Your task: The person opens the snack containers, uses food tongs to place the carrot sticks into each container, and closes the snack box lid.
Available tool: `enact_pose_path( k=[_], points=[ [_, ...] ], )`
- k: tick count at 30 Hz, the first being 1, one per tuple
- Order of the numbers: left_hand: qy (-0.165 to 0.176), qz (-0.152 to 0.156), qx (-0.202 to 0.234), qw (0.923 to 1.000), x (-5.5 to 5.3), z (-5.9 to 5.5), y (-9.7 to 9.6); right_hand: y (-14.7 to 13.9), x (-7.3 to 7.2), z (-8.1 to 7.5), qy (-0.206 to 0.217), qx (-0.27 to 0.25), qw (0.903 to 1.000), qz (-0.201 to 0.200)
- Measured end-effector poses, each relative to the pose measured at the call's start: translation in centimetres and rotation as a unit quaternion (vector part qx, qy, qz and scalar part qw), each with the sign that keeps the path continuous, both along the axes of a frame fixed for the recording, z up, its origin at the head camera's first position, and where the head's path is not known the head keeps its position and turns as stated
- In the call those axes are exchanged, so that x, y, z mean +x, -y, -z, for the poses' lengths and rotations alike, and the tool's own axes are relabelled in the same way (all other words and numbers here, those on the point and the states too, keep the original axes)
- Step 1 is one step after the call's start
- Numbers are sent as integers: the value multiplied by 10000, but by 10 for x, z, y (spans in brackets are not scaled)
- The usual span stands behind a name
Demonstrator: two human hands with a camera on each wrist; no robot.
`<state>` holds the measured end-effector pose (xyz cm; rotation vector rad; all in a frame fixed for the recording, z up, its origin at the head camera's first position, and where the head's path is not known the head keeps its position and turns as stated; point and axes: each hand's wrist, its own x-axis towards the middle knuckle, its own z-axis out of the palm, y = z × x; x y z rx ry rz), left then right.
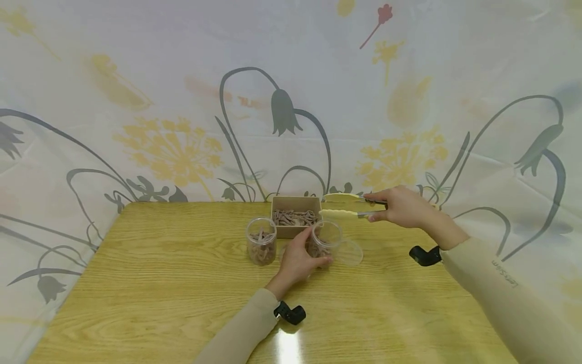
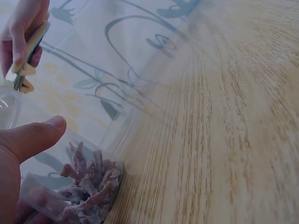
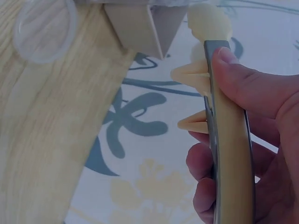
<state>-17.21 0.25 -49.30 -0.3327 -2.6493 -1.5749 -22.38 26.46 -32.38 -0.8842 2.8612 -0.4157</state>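
My left hand (image 1: 297,260) grips a clear plastic jar (image 1: 328,233) on the table, thumb on its near side. Brownish, twisted strips (image 2: 93,186) lie in the bottom of this jar. In my right hand (image 1: 404,206) is a pair of tongs (image 3: 232,140) with cream-coloured tips, raised above the table. The tong tips are spread apart over the jar and the right edge of a beige box (image 1: 297,231), with nothing between them. More of the brownish strips fill the lower part of the box.
A second clear jar (image 1: 261,241), partly filled with similar strips, stands left of my left hand. Beside the gripped jar, a round clear lid (image 1: 352,253) lies flat on the wooden table (image 1: 173,283). A patterned cloth (image 1: 182,101) hangs along the table's back edge.
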Motion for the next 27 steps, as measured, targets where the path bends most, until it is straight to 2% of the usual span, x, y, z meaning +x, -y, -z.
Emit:
enact_pose_path(
  k=[5, 9, 17, 22, 27],
  points=[
    [44, 15, 40, 10000, 0, 0, -1, 5, -12, 18, 266, -11, 9995, 189],
    [36, 61, 81, 9999, 1, -1, -1, 14, -20, 26, 252, 163, 9995, 94],
    [10, 84, 34, 10000, 0, 0, 0, 36, -41, 35, 383, 220, 9988, -214],
    [27, 113, 15, 9999, 0, 0, 1, 50, -52, 41, 563, 509, 9968, -250],
    [55, 189, -19, 9998, 1, 2, 5, 66, -60, 44, 462, 875, 9948, -247]
  ],
)
